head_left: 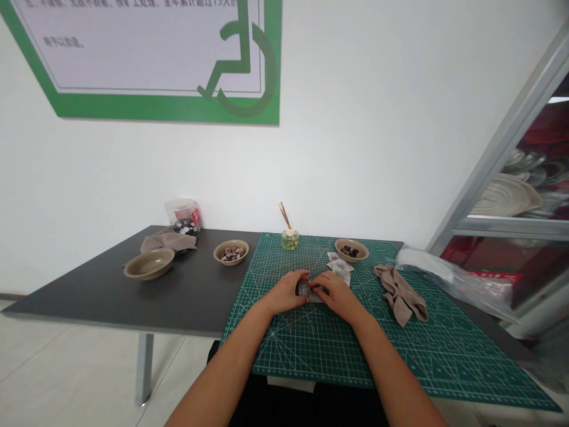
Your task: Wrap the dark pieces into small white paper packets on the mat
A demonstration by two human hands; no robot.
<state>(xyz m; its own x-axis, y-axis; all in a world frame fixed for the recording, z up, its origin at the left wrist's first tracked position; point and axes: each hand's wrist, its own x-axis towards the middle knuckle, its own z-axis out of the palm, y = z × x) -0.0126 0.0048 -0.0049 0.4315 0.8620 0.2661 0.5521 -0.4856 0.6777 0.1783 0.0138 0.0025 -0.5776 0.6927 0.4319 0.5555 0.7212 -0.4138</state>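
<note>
Both hands meet over the green cutting mat. Between them lies a small, pale, see-through packet point(304, 289). My left hand point(285, 292) curves round its left side, thumb and fingers at its edges. My right hand point(334, 290) is closed in a pinch at the packet's right side. Whether anything else sits in that pinch is too small to tell. Just beyond the right hand, several similar pale packets point(341, 267) lie overlapping. Behind them stands a tan bowl point(363, 251) with dark pieces in it.
The green mat point(306, 350) covers the right of a dark table point(186, 308). A bowl of brownish pieces point(242, 256), an empty bowl point(151, 274), a cloth point(155, 243) and a clear tub point(180, 207) stand left. A reed diffuser point(290, 240), brown cloth point(402, 296) and plastic bag point(457, 281) also lie about.
</note>
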